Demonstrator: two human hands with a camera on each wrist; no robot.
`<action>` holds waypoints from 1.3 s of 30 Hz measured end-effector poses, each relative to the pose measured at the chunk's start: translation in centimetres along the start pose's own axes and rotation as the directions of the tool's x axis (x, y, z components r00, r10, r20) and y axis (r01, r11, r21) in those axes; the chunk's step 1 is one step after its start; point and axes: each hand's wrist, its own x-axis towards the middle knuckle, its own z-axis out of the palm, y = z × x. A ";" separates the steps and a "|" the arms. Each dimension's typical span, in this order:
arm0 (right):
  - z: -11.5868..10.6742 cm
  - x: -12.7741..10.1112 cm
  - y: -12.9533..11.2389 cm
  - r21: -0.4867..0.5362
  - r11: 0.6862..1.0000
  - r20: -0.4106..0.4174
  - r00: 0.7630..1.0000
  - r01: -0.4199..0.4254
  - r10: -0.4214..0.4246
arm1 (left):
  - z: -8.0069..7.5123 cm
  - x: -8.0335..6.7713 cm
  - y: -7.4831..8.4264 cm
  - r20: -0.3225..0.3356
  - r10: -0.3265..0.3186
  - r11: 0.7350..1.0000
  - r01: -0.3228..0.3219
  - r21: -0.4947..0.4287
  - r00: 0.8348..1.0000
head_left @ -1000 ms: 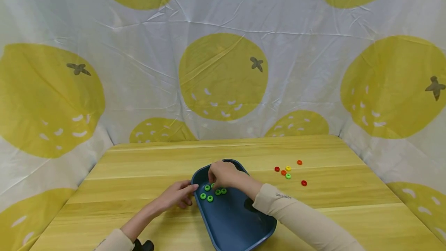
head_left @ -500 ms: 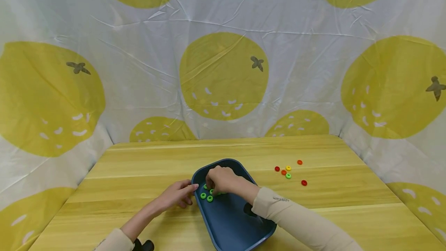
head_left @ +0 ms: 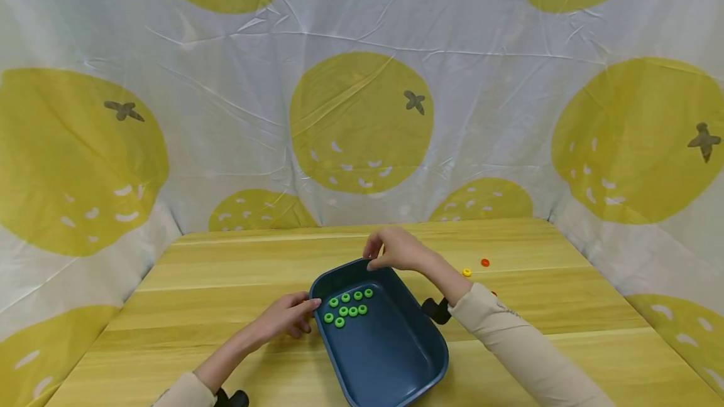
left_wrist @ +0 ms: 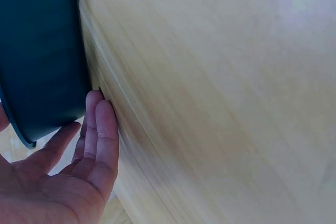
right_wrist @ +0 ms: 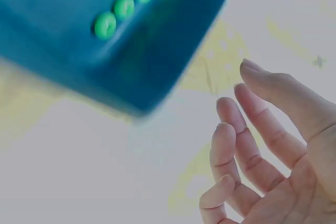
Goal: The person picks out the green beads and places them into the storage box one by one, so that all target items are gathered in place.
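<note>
Right hand point(head_left: 396, 250) hovers over the far rim of the blue tray point(head_left: 390, 357), its grip loose and empty, fingers relaxed. Left hand point(head_left: 288, 316) rests flat against the tray's left wall, fingers straight. Green rings point(head_left: 346, 306) lie clustered in the tray's far-left corner; a yellow ring point(head_left: 466, 272) and an orange ring point(head_left: 484, 262) sit on the table point(head_left: 226, 281) to the right. Best to keep the tray braced and pick one ring at a time.

Smooth matt blue plastic tray point(head_left: 396, 357), glossy green plastic rings point(head_left: 346, 308), varnished wood-grain surface point(head_left: 226, 281), creased shiny cloth backdrop point(head_left: 226, 80).
</note>
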 end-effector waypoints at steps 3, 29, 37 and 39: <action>-1.5 -0.8 1.5 0.059 0.998 -0.033 0.999 -0.026 0.028 | 0.0 -0.1 0.0 -0.002 0.000 1.000 0.000 -0.001 1.000; -2.3 -10.6 13.9 0.200 0.929 -0.142 0.928 -0.313 0.343 | 0.3 -0.1 0.1 0.001 -0.008 1.000 0.008 0.000 1.000; -0.5 -12.0 15.4 0.181 0.901 -0.161 0.891 -0.395 0.424 | 0.2 -0.1 0.2 0.003 -0.007 1.000 0.007 -0.006 1.000; -0.2 -12.1 15.8 0.174 0.904 -0.164 0.893 -0.392 0.419 | 0.2 -0.1 0.2 0.002 -0.009 1.000 0.009 -0.004 1.000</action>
